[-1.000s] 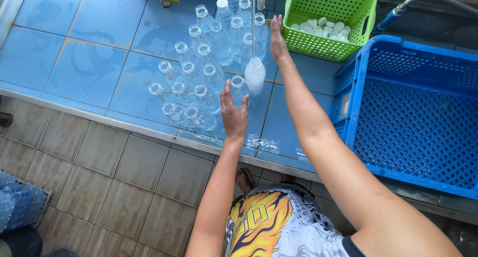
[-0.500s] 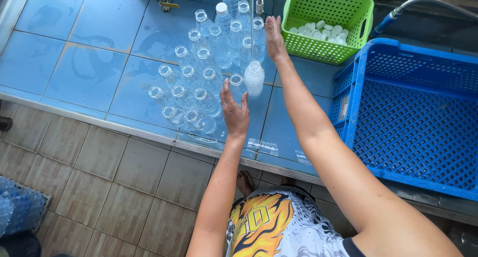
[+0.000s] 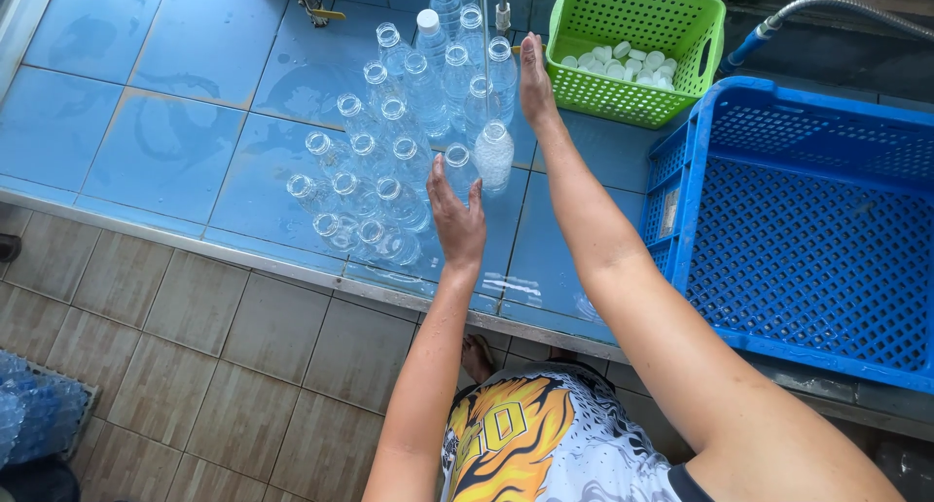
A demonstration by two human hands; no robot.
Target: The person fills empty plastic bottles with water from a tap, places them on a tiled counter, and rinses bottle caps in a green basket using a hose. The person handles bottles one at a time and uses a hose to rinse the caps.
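Crowding the wet blue tiled counter (image 3: 146, 123), clear bottles (image 3: 389, 171) were flanked by the flat, open-fingered left hand (image 3: 455, 220) and open right hand (image 3: 533, 79), so toppling by a nudge was judged likely; a green cap basket (image 3: 584, 74) and unlabelled blue crate (image 3: 808, 259) were seen right.

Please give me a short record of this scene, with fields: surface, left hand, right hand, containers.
surface: wet blue tiled counter
left hand: left hand flat beside the group of clear plastic bottles
right hand: right hand stretched along the far bottles, near one bottle under a thin water stream
containers: green basket with white caps; blue crate
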